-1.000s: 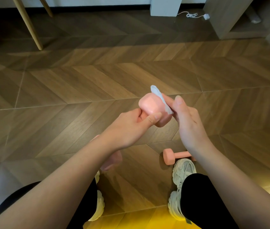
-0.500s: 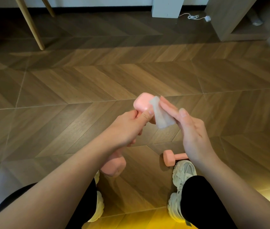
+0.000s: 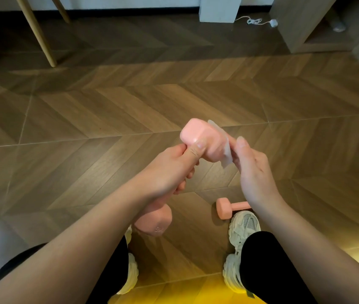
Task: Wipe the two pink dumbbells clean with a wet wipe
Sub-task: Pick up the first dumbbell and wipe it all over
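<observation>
Centre of frame, above the wood floor. My left hand grips the handle of the held dumbbell, fingers wrapped round it and thumb laid up against the upper head. The dumbbell sits tilted: one pink head up at centre frame, the other head down below my left wrist, off the floor.

My right hand pinches the wet wipe between thumb and fingers and holds it flat against the right-hand face of the upper head. The wipe is thin, whitish and half see-through; its top corner sticks up past the head, its lower edge hangs just below it.

The second dumbbell lies on the floor, lower right of centre, just beside the toe of my right shoe. Its far end is hidden behind my right wrist. Neither hand touches it.

Left shoe partly hidden under my left forearm. Upper left: a slanted wooden leg. Upper right: a white cable on the floor, next to a wooden cabinet.
</observation>
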The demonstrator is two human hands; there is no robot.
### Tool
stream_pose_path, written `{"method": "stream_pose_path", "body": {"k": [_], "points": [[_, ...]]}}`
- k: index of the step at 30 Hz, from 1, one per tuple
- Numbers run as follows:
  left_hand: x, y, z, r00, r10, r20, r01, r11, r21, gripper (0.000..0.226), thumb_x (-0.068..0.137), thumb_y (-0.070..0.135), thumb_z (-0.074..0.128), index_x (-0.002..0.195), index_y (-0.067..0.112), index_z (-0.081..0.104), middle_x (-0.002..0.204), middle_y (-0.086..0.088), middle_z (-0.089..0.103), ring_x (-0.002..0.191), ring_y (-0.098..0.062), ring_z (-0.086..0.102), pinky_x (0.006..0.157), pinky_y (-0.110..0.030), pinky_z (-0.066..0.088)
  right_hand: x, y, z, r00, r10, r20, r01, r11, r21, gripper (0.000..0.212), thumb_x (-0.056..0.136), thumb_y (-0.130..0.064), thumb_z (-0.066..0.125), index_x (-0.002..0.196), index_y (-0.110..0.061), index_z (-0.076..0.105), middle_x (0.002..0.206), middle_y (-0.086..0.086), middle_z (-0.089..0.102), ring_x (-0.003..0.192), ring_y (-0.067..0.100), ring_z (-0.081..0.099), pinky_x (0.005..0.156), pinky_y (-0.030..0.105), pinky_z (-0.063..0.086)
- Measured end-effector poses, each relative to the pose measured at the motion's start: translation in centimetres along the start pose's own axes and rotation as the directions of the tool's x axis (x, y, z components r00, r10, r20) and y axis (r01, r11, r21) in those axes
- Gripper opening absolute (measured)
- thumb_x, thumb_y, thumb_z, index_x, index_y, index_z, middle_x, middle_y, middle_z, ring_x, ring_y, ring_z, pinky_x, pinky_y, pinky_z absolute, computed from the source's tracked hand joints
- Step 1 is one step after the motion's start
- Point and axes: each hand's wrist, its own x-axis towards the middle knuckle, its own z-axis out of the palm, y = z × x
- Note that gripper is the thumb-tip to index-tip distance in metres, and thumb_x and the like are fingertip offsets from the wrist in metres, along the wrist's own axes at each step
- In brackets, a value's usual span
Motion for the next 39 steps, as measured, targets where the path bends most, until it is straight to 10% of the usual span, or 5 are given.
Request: {"method": "stream_pose_path", "body": {"k": [6,16,26,39], "points": [[0.0,-0.1,-0.3,1.000,0.010,-0.003,-0.010,1.000,-0.007,0.058,0.084,0.076,0.049,0.084,0.019,0.055,0.064,0.006,0.044,0.050,-0.011,0.031,0.046,-0.024,0.025,-0.8,-0.1,0.4,0.992,-0.118,0.048,0.117,0.993,0.030,0.050,0.104,-0.032,0.027,0.138,-0.008,0.054,0.139,-0.004,0.059,0.135,0.006,0.048,0.115,0.029,0.036],[0.7,0.0,-0.4,0.972,0.212,-0.101,-0.207,0.976,0.066,0.061,0.072,0.079,0.047,0.082,0.020,0.058,0.062,0.010,0.051,0.049,-0.011,0.041,0.048,-0.026,0.034,-0.8,-0.4,1.1,1.000,0.006,0.023,-0.010,0.979,0.205,0.048,0.093,-0.054,0.037,0.131,-0.033,0.057,0.133,-0.006,0.064,0.130,0.009,0.053,0.115,0.040,0.036],[0.2,0.5,-1.2,0.935,0.353,0.032,-0.342,0.876,0.339,0.044,0.074,0.075,0.042,0.082,0.034,0.054,0.062,0.023,0.057,0.054,-0.002,0.047,0.060,-0.025,0.036,0.1,-1.0,0.4,0.963,0.238,0.128,-0.269,0.804,0.530,0.057,0.104,-0.047,0.027,0.143,-0.011,0.048,0.134,0.005,0.063,0.130,0.016,0.055,0.115,0.038,0.036],[0.4,0.4,-2.3,0.905,0.386,0.181,-0.412,0.684,0.602,0.046,0.075,0.078,0.034,0.088,0.037,0.052,0.066,0.026,0.058,0.065,0.004,0.052,0.056,-0.018,0.031,0.1,-0.5,0.1,0.985,0.155,0.069,-0.168,0.946,0.277,0.051,0.099,-0.040,0.031,0.133,-0.016,0.062,0.131,0.000,0.066,0.125,0.009,0.057,0.109,0.033,0.039]]}}
